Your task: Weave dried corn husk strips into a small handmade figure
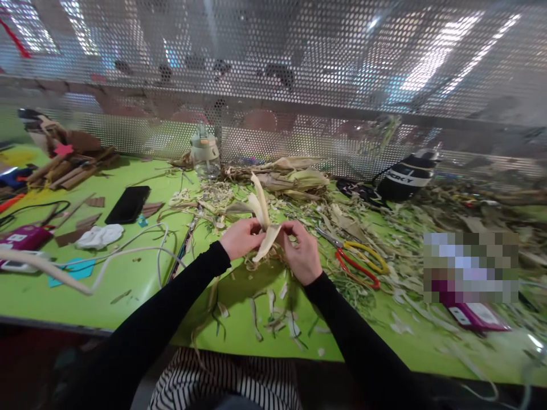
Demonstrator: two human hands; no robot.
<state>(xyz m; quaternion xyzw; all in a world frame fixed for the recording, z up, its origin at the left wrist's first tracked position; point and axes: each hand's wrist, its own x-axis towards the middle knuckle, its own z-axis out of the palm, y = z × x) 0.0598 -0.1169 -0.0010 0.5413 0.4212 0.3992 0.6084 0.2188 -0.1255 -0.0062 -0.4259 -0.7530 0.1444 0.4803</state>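
Between my two hands, above the green table, is a piece made of pale dried corn husk [264,213], with several strips fanning out from it. My left hand [243,238] pinches its base from the left, the fingertips partly behind it. From the right, my right hand [301,250] pinches the edge of a husk strip that folds down. To the right of my right hand lie scissors [359,259] with one red and one yellow handle. Husk scraps [276,316] are scattered on the table below my hands.
Dried corn husks [294,176] are heaped by the perforated metal screen [277,68]. A clear bottle [205,151] and a black bottle [405,176] stand at the back. A black phone [128,205], a white cable [160,245] and crumpled tissue [100,236] lie left; a magenta device [474,313] lies right.
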